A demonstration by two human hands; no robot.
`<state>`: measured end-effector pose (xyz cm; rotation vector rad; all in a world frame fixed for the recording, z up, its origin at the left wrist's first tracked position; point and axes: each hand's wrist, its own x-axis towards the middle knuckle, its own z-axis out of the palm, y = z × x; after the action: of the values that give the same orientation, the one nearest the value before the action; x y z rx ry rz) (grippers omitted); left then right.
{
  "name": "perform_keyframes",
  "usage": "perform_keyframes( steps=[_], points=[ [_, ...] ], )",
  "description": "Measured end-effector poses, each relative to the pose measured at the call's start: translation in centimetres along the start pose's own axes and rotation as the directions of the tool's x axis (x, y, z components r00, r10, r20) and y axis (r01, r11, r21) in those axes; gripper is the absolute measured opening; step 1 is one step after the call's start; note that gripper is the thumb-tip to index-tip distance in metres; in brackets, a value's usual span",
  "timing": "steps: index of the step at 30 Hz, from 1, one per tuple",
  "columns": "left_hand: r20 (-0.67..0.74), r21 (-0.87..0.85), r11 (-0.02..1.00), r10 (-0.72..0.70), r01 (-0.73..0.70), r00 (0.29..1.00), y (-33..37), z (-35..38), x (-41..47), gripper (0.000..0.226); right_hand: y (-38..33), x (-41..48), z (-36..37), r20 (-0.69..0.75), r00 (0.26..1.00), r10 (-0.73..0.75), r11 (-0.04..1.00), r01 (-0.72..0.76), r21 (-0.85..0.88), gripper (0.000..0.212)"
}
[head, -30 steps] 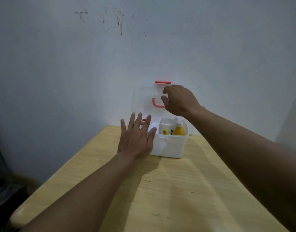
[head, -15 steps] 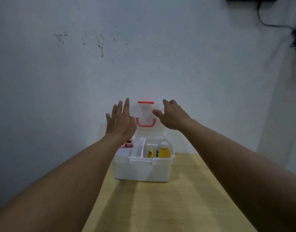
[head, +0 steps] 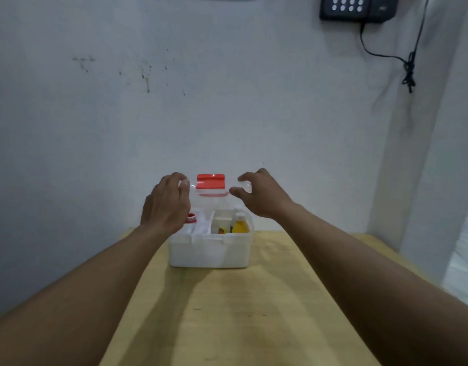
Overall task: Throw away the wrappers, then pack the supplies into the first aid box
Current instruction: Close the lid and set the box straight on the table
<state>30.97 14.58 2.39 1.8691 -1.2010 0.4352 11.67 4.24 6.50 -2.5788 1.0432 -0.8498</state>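
A white first aid box [head: 209,253] stands on the wooden table [head: 241,313] against the wall. Its clear lid [head: 211,190], with a red latch [head: 210,181], is tilted forward over the box, partly lowered. My left hand [head: 165,204] grips the lid's left edge and my right hand [head: 262,194] grips its right edge. Inside the box I see a yellow bottle [head: 240,225], a small orange item [head: 221,230] and a white bottle with a red cap [head: 191,217] at the left.
The box sits at the table's far end by the grey wall. A black keypad device [head: 357,7] with a dangling cable hangs on the wall at the upper right. A wall corner rises at the right.
My left hand rose from the box's front to the lid's left edge. Both hands have taken hold of the lid and tipped it forward from upright. The view tilted upward.
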Motion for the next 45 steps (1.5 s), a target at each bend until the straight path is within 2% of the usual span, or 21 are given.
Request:
perform_keyframes(
  steps=[5,8,13,16,22,27,30,34,36,39,45],
  points=[
    [0.034,-0.05,0.997,-0.054,0.055,0.998,-0.4,-0.4,-3.2,0.046,0.5,-3.1,0.9,0.137,0.99,0.045,0.999,-0.044,-0.009,0.06],
    [0.092,-0.079,0.991,-0.102,0.11,0.99,-0.8,-0.5,-4.7,0.056,0.7,-3.9,1.8,0.158,0.985,0.074,0.997,-0.076,0.013,0.057],
    [0.09,-0.157,0.972,-0.164,0.177,0.982,0.2,-0.8,-6.3,0.037,0.2,-4.2,3.3,0.121,0.978,0.169,0.973,-0.185,0.136,0.071],
    [0.118,-0.21,0.955,-0.186,0.207,0.976,0.1,-1.2,-6.4,0.036,-0.5,-4.2,4.1,0.123,0.967,0.225,0.954,-0.244,0.174,0.08],
    [0.157,-0.279,0.925,-0.221,0.258,0.963,0.1,-1.5,-6.1,0.035,-0.7,-3.9,4.5,0.107,0.956,0.272,0.928,-0.291,0.235,0.069],
    [0.274,-0.359,0.877,-0.229,0.32,0.934,-0.4,-1.9,-5.5,0.04,-0.3,-3.3,3.9,0.208,0.935,0.288,0.894,-0.34,0.29,0.076],
    [0.341,-0.328,0.9,-0.172,0.288,0.924,-0.7,-2.0,-5.8,0.058,0.1,-3.6,3.9,0.238,0.939,0.25,0.909,-0.312,0.276,0.082],
    [0.34,-0.258,0.934,-0.153,0.248,0.928,-1.8,-1.5,-7.1,0.062,0.6,-4.9,5.3,0.182,0.968,0.173,0.957,-0.209,0.203,0.09],
    [0.335,-0.197,0.964,-0.106,0.179,0.936,-2.5,-1.2,-7.5,0.073,1.1,-5.7,6.1,0.176,0.974,0.141,0.973,-0.169,0.16,0.098],
    [0.327,-0.181,0.974,-0.068,0.133,0.943,-3.2,-0.6,-7.8,0.088,1.6,-6.4,7.0,0.17,0.976,0.138,0.965,-0.171,0.2,0.106],
    [0.273,-0.218,0.973,-0.015,0.077,0.962,-3.9,0.1,-7.4,0.083,1.8,-6.4,7.8,0.068,0.989,0.132,0.969,-0.143,0.202,0.096]
  ],
)
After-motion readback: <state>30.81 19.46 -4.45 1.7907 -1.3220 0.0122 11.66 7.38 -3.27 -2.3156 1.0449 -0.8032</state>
